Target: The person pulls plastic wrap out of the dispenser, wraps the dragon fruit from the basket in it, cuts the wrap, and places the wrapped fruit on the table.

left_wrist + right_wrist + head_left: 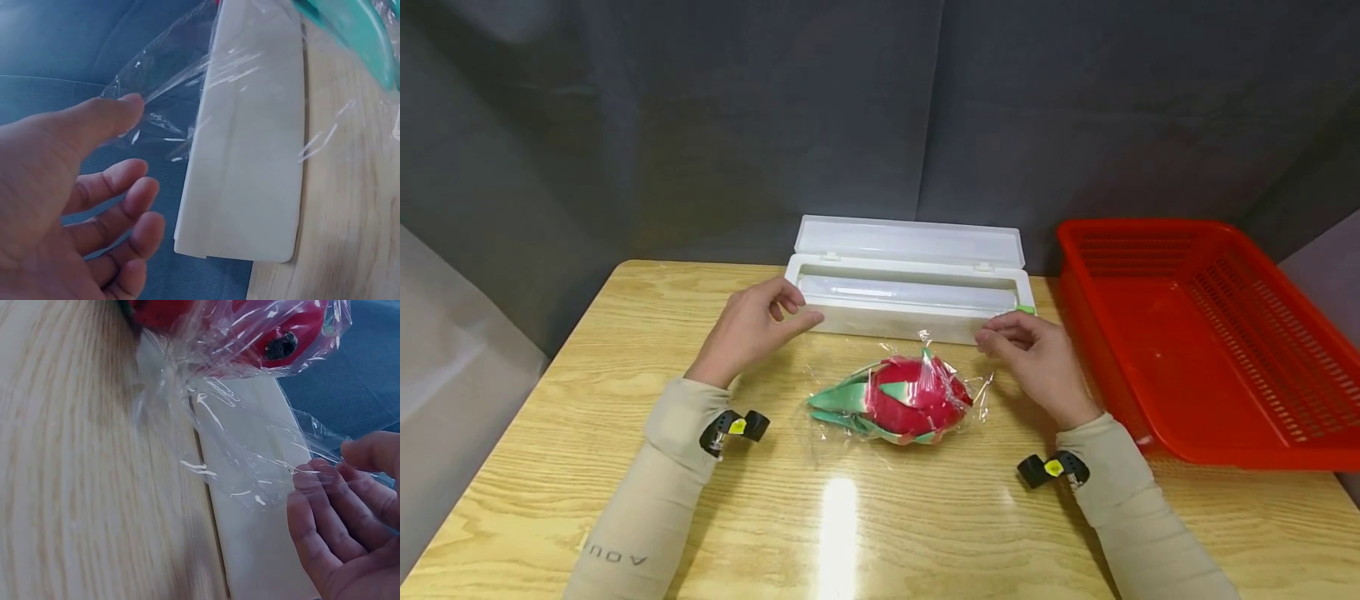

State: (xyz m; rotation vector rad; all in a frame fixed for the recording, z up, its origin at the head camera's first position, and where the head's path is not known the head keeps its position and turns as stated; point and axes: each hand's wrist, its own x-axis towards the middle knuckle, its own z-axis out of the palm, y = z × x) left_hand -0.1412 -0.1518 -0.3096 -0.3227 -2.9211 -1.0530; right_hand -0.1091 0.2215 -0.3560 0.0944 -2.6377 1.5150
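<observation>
A red and green dragon fruit (917, 396) lies on the table under loose clear plastic wrap (981, 392). My left hand (760, 325) is beyond its leafy end, thumb and fingers apart. In the left wrist view, a stretched edge of the plastic wrap (169, 87) meets the thumb tip, and the other fingers curl loosely below. At the fruit's other end, my right hand (1033, 354) pinches a thin edge of the wrap (250, 462) between thumb and fingertips. Behind the fruit stands a white wrap dispenser box (887, 321), lid raised, with a roll (910, 292) inside.
A red plastic basket (1157, 417) with slotted walls stands at the right, close beside my right forearm. A dark curtain (760, 125) hangs behind the wooden table (587, 400). A small green piece (1025, 309) shows at the box's right end.
</observation>
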